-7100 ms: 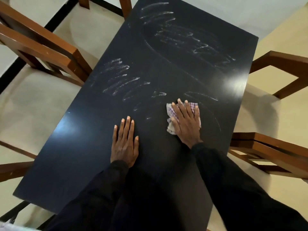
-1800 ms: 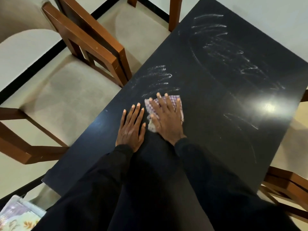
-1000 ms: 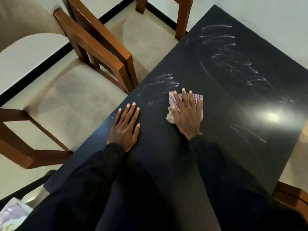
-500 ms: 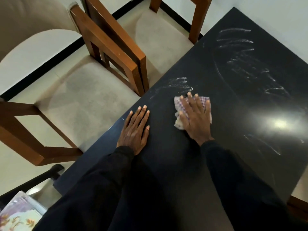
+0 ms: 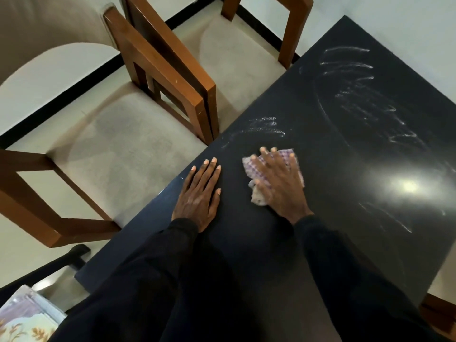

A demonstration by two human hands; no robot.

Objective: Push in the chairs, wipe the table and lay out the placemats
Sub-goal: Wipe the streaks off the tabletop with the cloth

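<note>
Down in the left corner a stack of floral placemats (image 5: 22,319) sits off the table, low beside the person. Next, two wooden chairs, the near chair (image 5: 118,144) and the far chair (image 5: 234,53), side by side, cushioned seats up against the left edge of the black table (image 5: 345,149). Left hand (image 5: 199,193) lies flat on the tabletop near that edge, fingers straight and together, holding nothing. Just right of it, the right hand (image 5: 278,183) presses down on a checked cloth (image 5: 294,157), fingers spread flat over it, not curled round it. White streaks (image 5: 265,128) just beyond the cloth, more smears (image 5: 357,95) further right, then a bright glare (image 5: 407,186)
</note>
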